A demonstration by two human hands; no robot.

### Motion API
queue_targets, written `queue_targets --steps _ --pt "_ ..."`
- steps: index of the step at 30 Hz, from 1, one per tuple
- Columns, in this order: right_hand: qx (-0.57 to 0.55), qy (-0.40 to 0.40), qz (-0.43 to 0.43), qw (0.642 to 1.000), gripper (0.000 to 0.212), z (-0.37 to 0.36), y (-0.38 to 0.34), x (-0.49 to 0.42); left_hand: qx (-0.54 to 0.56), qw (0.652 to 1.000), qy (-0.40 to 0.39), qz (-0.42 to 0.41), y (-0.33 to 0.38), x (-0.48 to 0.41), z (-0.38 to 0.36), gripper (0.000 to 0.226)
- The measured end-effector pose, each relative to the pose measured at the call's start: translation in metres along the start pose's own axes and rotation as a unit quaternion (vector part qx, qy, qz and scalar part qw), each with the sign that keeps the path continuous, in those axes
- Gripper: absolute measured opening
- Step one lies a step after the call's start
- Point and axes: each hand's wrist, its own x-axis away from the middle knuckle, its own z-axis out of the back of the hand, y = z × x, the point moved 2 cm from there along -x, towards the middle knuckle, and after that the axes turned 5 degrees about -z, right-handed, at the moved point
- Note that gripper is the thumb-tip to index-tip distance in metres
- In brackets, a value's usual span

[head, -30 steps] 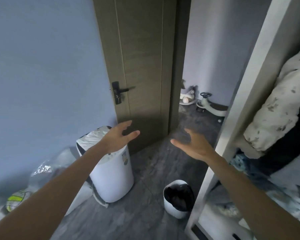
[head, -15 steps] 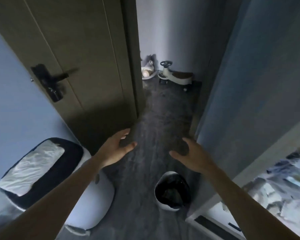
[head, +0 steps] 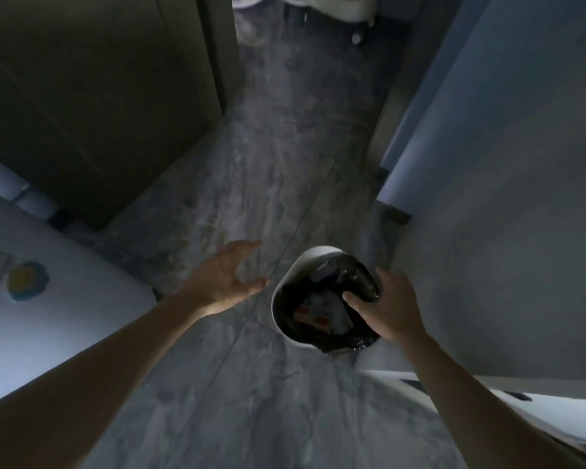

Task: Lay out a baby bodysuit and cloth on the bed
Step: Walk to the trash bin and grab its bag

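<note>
No bodysuit, cloth or bed is in view. I look steeply down at a grey floor. A small white waste bin (head: 286, 282) with a black liner stands on the floor in the lower middle, with paper scraps inside. My right hand (head: 388, 309) grips the bin's right rim and the bunched black liner. My left hand (head: 225, 277) hovers open just left of the bin, fingers spread, not touching it.
A dark wooden door (head: 92, 96) stands open at the upper left. A large white appliance (head: 44, 319) fills the left edge. A pale wall and cabinet side (head: 504, 198) close the right. A ride-on toy (head: 339, 5) sits beyond the doorway.
The view has tilted down and moved closer to the floor. My right hand has dropped onto the small bin's rim and closed on it. My left hand has come down beside the bin.
</note>
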Motion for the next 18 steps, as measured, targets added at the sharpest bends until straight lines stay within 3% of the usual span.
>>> queue_targets --steps 5,9,13,15,18 --pt "-0.008 -0.011 -0.051 0.999 0.111 -0.084 0.063 -0.035 0.03 0.999 -0.017 -0.026 -0.059 -0.025 -0.113 0.072" --pt "-0.043 0.012 -0.044 0.998 0.092 -0.104 0.085 -0.051 0.065 0.998 -0.01 -0.008 -0.076 -0.043 -0.164 0.082" --pt "-0.118 0.047 -0.016 0.992 0.072 -0.123 0.087 -0.059 0.095 0.995 0.022 0.01 -0.08 -0.056 -0.177 0.071" --pt "-0.145 0.031 -0.031 0.988 0.072 -0.13 0.092 -0.063 0.122 0.992 0.02 0.03 -0.084 -0.058 -0.179 0.074" --pt "-0.219 0.025 -0.066 0.973 0.087 -0.135 0.103 -0.069 0.156 0.986 0.028 0.044 -0.093 -0.062 -0.183 0.074"
